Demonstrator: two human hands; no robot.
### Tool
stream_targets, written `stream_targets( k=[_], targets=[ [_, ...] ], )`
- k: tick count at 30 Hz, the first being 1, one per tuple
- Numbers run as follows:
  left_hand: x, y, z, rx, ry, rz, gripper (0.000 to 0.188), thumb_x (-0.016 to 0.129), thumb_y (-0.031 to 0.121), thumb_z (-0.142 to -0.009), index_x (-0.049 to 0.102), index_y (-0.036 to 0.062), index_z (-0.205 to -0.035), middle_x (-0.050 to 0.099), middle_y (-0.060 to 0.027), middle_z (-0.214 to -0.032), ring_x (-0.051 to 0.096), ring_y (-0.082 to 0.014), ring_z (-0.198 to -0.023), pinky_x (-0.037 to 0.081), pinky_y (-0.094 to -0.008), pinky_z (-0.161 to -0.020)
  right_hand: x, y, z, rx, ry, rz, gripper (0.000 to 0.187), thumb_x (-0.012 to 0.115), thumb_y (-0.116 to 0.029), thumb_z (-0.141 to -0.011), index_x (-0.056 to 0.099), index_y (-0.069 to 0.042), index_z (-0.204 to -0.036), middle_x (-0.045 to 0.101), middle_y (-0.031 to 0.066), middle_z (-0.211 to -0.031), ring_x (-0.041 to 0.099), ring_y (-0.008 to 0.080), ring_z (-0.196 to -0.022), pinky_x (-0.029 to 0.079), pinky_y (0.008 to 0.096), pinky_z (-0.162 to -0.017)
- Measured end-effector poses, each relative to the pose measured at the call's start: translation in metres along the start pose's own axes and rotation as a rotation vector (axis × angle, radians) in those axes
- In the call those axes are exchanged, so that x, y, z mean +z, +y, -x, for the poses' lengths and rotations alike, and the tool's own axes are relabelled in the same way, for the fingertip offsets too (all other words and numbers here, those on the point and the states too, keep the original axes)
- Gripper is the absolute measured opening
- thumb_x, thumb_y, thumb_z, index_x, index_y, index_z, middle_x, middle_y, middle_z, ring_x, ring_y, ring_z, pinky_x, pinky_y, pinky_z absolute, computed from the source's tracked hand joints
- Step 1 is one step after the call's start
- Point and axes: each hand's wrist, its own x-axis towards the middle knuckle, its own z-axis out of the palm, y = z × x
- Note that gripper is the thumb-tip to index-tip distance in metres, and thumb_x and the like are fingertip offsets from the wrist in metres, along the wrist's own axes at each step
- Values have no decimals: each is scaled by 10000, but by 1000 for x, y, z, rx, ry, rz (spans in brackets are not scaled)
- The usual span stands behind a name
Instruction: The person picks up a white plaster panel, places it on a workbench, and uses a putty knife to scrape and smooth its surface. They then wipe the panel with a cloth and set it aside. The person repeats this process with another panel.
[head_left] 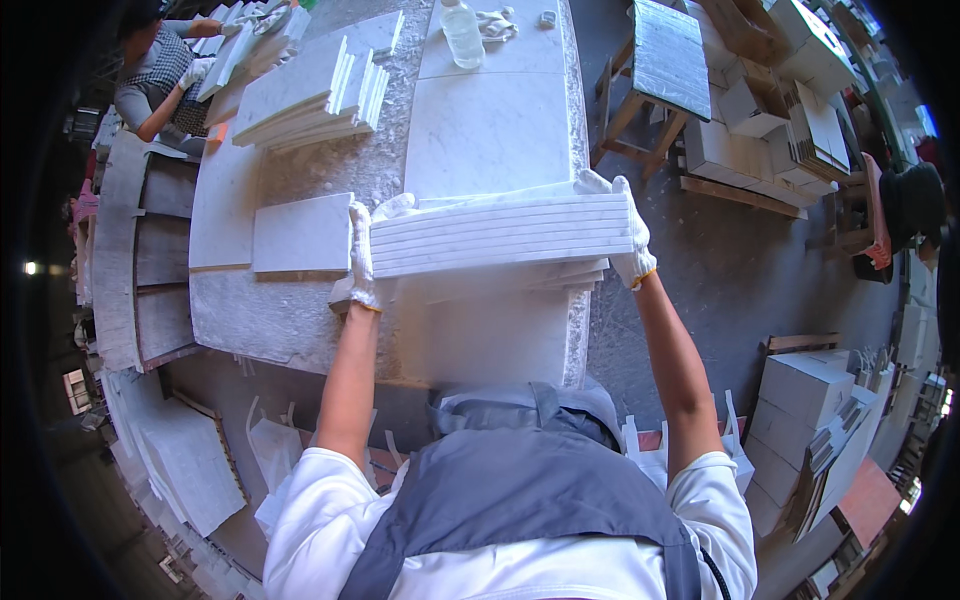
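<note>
Left grip [361, 260] and right grip [634, 240] clasping tile stack [500, 238], loose tile [303, 235] at left, bottle [462, 36] beyond

Cool Light, Black Rim

Soft bluish light is brightening the middle; the stack of slabs [500, 236] is showing crisp edges, a milky blur is veiling the area just below. A small white light [32, 268] is glowing far left, highlights [909, 496] are burning far right, and lines are bending near the rim.
</note>
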Motion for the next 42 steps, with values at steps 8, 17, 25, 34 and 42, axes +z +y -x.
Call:
stream_targets(
  k=[8,17,25,34,42],
  targets=[
    [-20,-8,-1,55,-200,216,787,331,654,-1041,545,-19,-1389,632,-165,-1321,611,-283,-1186,475,-415,-1066,-16,17,20,-408,64,545,490,427,-350,-1097,541,4,-1416,580,114,-1383,578,213,-1238,459,336,-1067],
    [-17,-32,14,209,-32,163,775,350,643,-1044,549,-24,-1384,619,-136,-1349,586,-246,-1202,443,-383,-1088,-19,41,28,-670,120,666,408,598,-259,-1002,593,-16,-1330,576,101,-1327,573,221,-1207,473,332,-1020],
    [-27,-41,10,234,57,143,732,319,633,-1060,608,-4,-1276,654,-99,-1199,599,-213,-1099,480,-356,-1009,-31,53,19,-629,146,549,482,437,-395,-1056,593,-9,-1300,650,96,-1246,611,202,-1158,479,349,-1025],
    [-37,-36,8,175,106,60,671,384,645,-1039,657,63,-1228,680,-87,-1206,605,-247,-1137,438,-408,-1084,-31,63,15,-649,250,617,481,480,-394,-1034,605,6,-1269,675,99,-1192,648,173,-1083,524,337,-957],
    [-19,-39,7,278,83,79,593,368,586,-1069,675,81,-1117,698,-80,-1081,624,-235,-1058,470,-412,-1026,-10,46,16,-585,295,611,488,445,-406,-1053,654,0,-1227,708,100,-1114,660,175,-1022,518,321,-933]
  ],
)
